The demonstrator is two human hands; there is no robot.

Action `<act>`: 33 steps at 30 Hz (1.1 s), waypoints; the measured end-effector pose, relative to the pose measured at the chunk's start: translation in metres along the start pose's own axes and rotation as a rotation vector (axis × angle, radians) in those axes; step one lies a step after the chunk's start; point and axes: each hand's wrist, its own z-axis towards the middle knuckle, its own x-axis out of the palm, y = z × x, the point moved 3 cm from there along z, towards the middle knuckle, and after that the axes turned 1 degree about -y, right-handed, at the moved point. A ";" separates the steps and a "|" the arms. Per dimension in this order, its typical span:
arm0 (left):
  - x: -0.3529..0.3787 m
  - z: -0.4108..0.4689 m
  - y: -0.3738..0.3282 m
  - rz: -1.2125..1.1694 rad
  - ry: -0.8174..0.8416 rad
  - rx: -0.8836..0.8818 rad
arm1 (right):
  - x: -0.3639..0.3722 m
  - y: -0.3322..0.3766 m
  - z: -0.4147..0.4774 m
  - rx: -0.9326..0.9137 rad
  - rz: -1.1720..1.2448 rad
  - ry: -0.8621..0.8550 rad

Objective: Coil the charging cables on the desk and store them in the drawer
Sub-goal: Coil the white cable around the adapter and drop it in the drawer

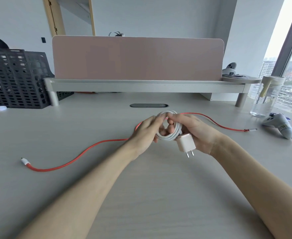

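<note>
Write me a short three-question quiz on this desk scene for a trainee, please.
1. True or false: the red cable lies coiled on the desk.
2. What holds the white cable coil? A: left hand only. B: right hand only. C: both.
3. Fill in: the white power adapter shows ___ pins.
Key: 1 false, it is stretched out; 2 C; 3 two.

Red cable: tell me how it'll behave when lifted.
The red cable lies in loose curves across the desk, so it's probably floppy and will sag. Thin, so likely light. Both ends lie free and may drag.
</note>
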 end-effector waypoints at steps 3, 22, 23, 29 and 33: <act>-0.006 0.002 0.009 0.029 -0.071 -0.029 | 0.001 -0.005 0.003 -0.028 -0.204 -0.135; -0.040 0.009 0.001 0.100 -0.184 0.146 | 0.010 -0.003 0.003 -0.034 -0.569 -0.173; -0.041 0.010 0.000 0.118 -0.176 0.153 | 0.008 -0.005 0.004 -0.026 -0.632 -0.197; -0.024 0.005 -0.007 0.187 0.010 0.103 | -0.006 -0.003 0.002 0.054 -0.504 -0.332; -0.019 -0.001 -0.011 0.192 0.139 0.078 | -0.009 -0.002 0.002 0.093 -0.415 -0.342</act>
